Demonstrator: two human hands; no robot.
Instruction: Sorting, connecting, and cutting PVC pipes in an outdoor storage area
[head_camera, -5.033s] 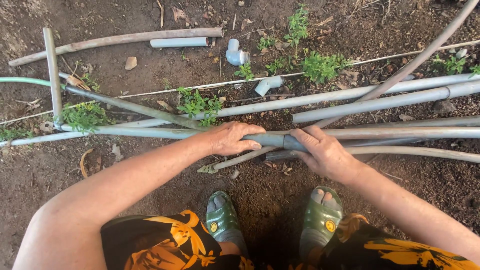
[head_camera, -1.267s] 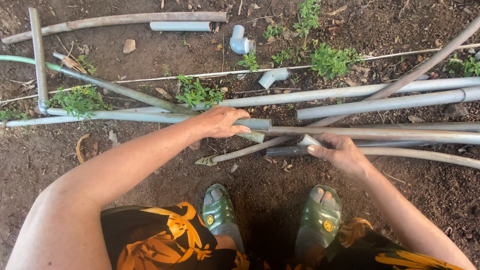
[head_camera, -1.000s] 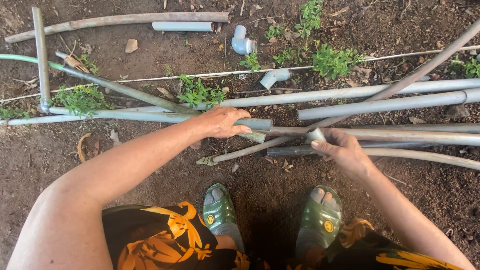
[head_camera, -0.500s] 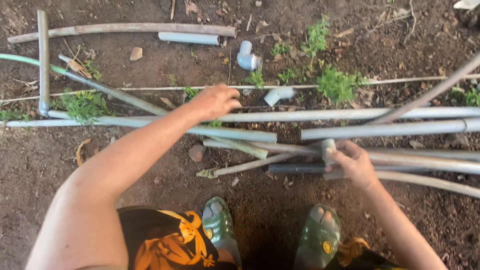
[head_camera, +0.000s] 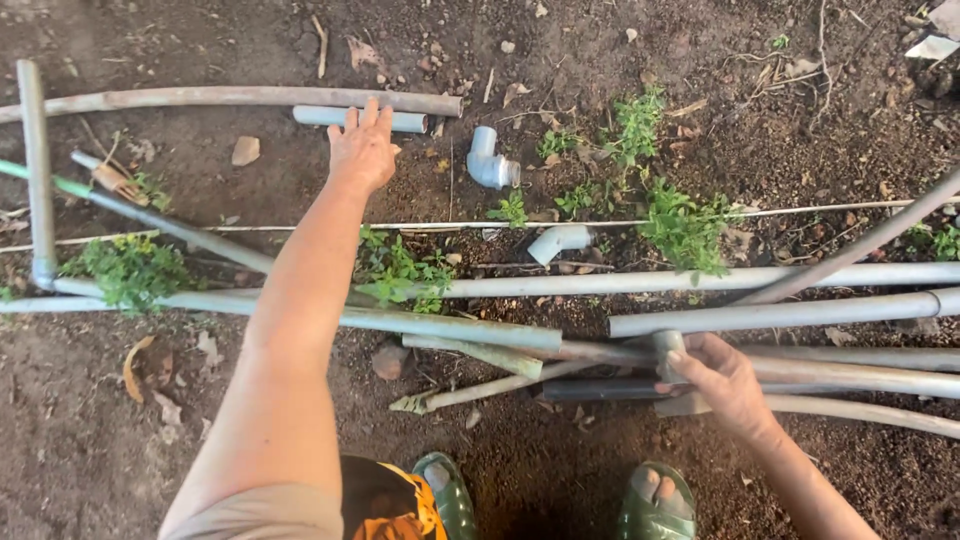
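Left hand (head_camera: 362, 150) stretches out, fingers spread, just short of the short grey pipe (head_camera: 358, 118). Right hand (head_camera: 722, 382), below and right of it, grips a pipe end (head_camera: 668, 352); overreaching may topple the squatting person.

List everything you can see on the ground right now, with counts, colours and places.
Short pipe piece: one, grey, top centre, under the left hand's fingers.
Elbow fittings: two, grey and whitish, centre.
Long pipes: several, grey, lying crosswise on the soil.
Small fitting: one, grey, in the right hand.
Weeds: several green clumps among the pipes.
String: one, pale, stretched across.
Sandals: two, green, bottom edge.
Left hand: reaching far forward, fingers spread.
Right hand: closed around the fitting.
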